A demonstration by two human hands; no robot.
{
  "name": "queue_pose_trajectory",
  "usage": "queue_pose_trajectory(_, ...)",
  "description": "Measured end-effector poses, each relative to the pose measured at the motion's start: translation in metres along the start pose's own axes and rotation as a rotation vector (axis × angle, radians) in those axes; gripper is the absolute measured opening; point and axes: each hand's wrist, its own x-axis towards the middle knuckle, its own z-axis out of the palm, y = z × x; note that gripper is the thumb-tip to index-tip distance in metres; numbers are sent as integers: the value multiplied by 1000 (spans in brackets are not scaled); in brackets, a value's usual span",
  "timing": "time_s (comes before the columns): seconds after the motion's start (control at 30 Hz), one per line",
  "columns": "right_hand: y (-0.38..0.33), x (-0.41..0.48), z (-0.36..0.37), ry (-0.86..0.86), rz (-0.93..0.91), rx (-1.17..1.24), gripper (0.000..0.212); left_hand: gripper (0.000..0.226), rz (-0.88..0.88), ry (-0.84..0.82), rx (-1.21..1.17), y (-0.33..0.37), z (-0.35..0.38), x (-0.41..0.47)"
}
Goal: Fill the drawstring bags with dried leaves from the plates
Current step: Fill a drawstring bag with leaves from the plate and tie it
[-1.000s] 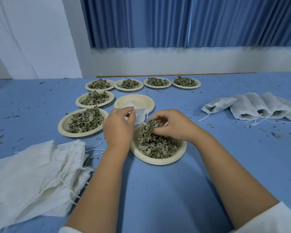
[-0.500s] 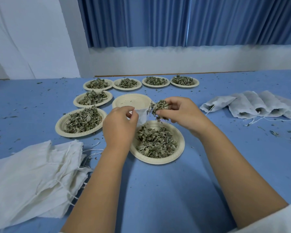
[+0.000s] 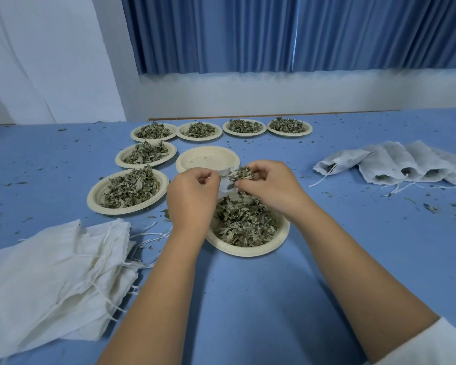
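Just above the centre of the frame, the left hand (image 3: 192,192) pinches the rim of a small white drawstring bag (image 3: 224,186). Its fingers (image 3: 208,177) are curled round the cloth, and the mouth appears to face right, toward the other hand. What shows of the bag hangs roughly upright, with its lower end over the far edge of the nearest plate (image 3: 248,252), which is heaped with leaves.

The right hand (image 3: 273,187) is immediately to the right of the mouth. Its fingers are closed on a clump of dried leaves (image 3: 239,173) that touches the bag's opening, and a few leaves trail below the pinch. The opening lies just left of the right hand's fingers, so the coming move looks like a short push leftward and down into the bag.

Both forearms rise from the bottom of the frame, wrists lifted off the bench (image 3: 248,299), knuckles up. An empty plate (image 3: 208,159) sits behind the hands. A pile of unfilled bags (image 3: 50,272) lies at lower left, and filled bags (image 3: 406,164) lie at right.
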Motion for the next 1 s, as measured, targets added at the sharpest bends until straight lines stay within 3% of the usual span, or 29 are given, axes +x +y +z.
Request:
queue_pose_trajectory(0.07,0,0,1,1,-25,-93,17,17,-7,1,-5,1,0,0)
queue_pose_trajectory(0.2,4,-1,1,12,-100,-307,29,16,-4,-2,6,2,-1,-1)
queue_pose_trajectory(0.3,5,-2,2,-5,-113,-403,12,15,14,-12,18,2,-2,-2)
queue_pose_trajectory(0.4,4,-3,4,-12,-116,-458,13,13,39,-48,37,5,2,-4)
queue_pose_trajectory(0.6,0,-2,-1,6,-115,-351,12,14,90,-92,87,6,4,-9)
queue_pose_trajectory(0.8,-5,-2,-3,-64,-7,-118,44,14,68,-66,66,7,4,-9)
queue_pose_trajectory(1.0,-8,-3,-3,-13,-41,-66,17,15,51,-54,42,7,2,-8)
